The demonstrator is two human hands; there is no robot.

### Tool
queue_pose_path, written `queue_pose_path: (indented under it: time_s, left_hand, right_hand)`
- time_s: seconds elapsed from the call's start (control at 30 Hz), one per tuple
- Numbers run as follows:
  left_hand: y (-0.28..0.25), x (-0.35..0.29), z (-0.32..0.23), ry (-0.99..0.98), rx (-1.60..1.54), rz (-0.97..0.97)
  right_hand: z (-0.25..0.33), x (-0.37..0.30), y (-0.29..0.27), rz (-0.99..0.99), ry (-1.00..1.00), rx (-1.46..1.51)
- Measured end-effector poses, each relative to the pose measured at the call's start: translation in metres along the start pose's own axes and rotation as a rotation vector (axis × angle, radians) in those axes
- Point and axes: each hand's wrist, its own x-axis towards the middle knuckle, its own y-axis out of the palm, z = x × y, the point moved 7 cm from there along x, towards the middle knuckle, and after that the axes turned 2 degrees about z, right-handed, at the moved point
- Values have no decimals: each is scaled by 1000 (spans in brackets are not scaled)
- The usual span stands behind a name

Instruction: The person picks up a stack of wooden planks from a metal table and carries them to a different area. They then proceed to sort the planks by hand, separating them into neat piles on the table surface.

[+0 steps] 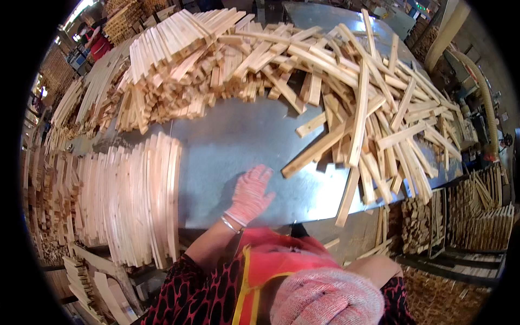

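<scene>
My left hand [250,196], in a pinkish knitted glove, is over the near part of the metal tabletop [216,146]. Its fingers are stretched out and nothing is in them. Close to the camera at the lower edge is my right hand [327,299], in a similar glove, raised in front of my chest with its fingers curled in. No stick sticks out of it. To the left of my left hand lies a neat row of pale wooden strips [130,195], side by side. On the right a loose heap of wooden strips [357,108] lies crisscrossed, some ends over the table's near edge.
Stacked wooden strips [173,43] line the far side of the table. Racks of wood pieces [476,203] stand low at the right, near a ribbed hose [485,92]. Another person [97,43] is at the far left.
</scene>
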Motion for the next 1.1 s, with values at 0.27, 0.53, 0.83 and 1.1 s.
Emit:
queue_pose_path:
  time_s: [0.27,0.53,0.83,1.1]
  left_hand:
    - [53,214,-143,-91,-796,337]
    - [48,236,-109,-103,-504,3]
    - [107,74,-48,-303,-990,469]
    - [32,-129,18,-323,-61,355]
  right_hand:
    - [11,11,-88,-4,-32,54]
    - [23,-26,-249,-366,516,-236]
    - [-85,-192,-355,-1232,630,-354]
    - [-289,-191,-239,-791,840,75]
